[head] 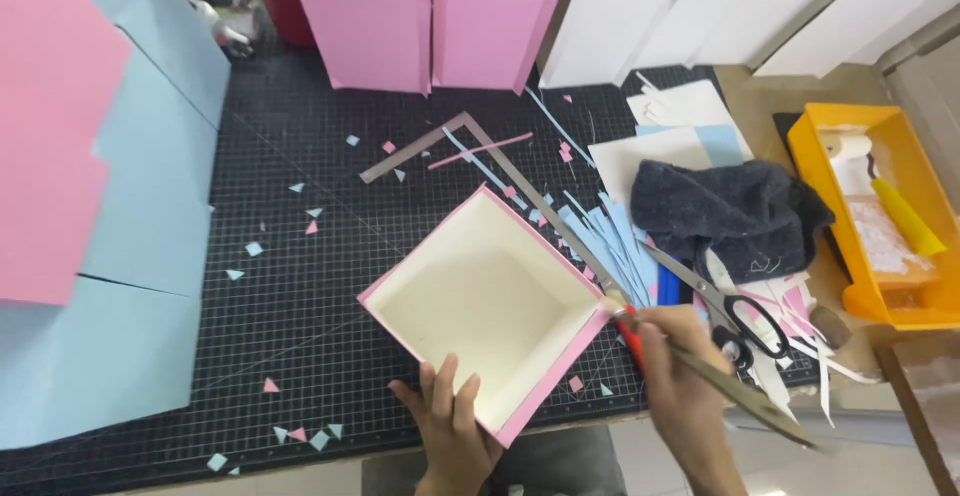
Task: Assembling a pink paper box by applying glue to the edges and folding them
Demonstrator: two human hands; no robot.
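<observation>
A square open box [490, 306], pink outside and cream inside, sits on the black cutting mat [280, 286] near the front edge. My left hand [450, 421] grips its near wall, fingers inside the box. My right hand [680, 386] holds a red-handled brush or blade tool [625, 331] whose tip touches the box's right corner; a long metal ruler [740, 391] crosses under this hand.
A metal square [450, 141] lies mid-mat among paper scraps. Scissors [720, 301], a dark cloth [730, 211] and blue strips lie to the right. An orange tray [880, 216] stands far right. Pink boxes [430, 21], white boxes [700, 16] and blue sheets [150, 226] surround the mat.
</observation>
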